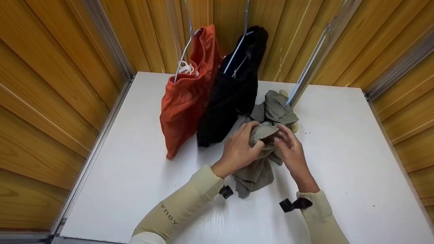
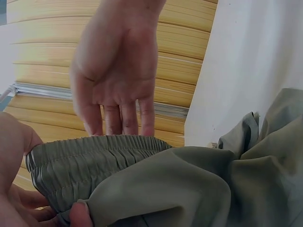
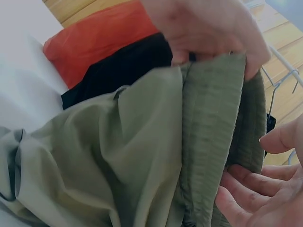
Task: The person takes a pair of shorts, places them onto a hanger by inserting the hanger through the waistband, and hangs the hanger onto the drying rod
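Grey-green pants with a gathered elastic waistband lie bunched on the white table. My left hand grips one side of the waistband, its thumb on the near face of the cloth in the left wrist view. Opposite it, my right hand has its fingers at the waist opening. In the right wrist view, those fingers reach in at the waistband's edge while the thumb stands apart from the cloth. Part of the pants is hidden behind both hands.
Orange-red pants and black pants hang on wire hangers just left of the hands. A pale blue wire slants down beside a metal post at the back right. Wooden walls enclose the white table.
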A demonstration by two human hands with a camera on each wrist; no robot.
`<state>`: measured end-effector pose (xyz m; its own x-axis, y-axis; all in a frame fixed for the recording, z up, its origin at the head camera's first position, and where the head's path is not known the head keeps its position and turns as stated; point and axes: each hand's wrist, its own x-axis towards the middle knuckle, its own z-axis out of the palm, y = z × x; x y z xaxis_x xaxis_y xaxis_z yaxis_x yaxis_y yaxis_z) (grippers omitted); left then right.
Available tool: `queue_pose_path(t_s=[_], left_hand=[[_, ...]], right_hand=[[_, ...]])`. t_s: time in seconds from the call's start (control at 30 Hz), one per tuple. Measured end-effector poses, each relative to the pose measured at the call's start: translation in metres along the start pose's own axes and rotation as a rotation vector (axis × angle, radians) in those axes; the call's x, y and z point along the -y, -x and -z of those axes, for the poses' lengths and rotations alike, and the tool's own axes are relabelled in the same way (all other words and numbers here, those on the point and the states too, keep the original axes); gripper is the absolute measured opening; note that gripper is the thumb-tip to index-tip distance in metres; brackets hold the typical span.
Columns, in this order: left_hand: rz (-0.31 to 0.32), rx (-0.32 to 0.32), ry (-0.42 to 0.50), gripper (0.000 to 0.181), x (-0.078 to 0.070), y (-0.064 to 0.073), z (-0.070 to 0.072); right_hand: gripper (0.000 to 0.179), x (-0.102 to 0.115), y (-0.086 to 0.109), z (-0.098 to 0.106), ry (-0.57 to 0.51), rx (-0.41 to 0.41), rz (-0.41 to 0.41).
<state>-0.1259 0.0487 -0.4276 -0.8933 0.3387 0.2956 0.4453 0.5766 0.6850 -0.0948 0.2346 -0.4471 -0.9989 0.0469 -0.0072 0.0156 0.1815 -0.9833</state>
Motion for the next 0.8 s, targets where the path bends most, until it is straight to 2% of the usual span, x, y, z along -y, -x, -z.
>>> queue_pose_path(t_s=[0.27,0.63,0.8], left_hand=[[-0.055,-0.025,0.035,0.046,-0.001,0.004,0.006],[-0.110,-0.060,0.071,0.044,-0.004,0.006,0.011],[-0.133,-0.093,0.082,0.043,-0.007,0.005,0.015]], right_hand=[[0.052,-0.008,-0.007,0.008,-0.023,-0.023,-0.007],[0.050,-0.018,-0.014,0.015,0.093,-0.127,-0.046],[0.047,-0.024,-0.016,0.017,0.210,-0.182,-0.085]])
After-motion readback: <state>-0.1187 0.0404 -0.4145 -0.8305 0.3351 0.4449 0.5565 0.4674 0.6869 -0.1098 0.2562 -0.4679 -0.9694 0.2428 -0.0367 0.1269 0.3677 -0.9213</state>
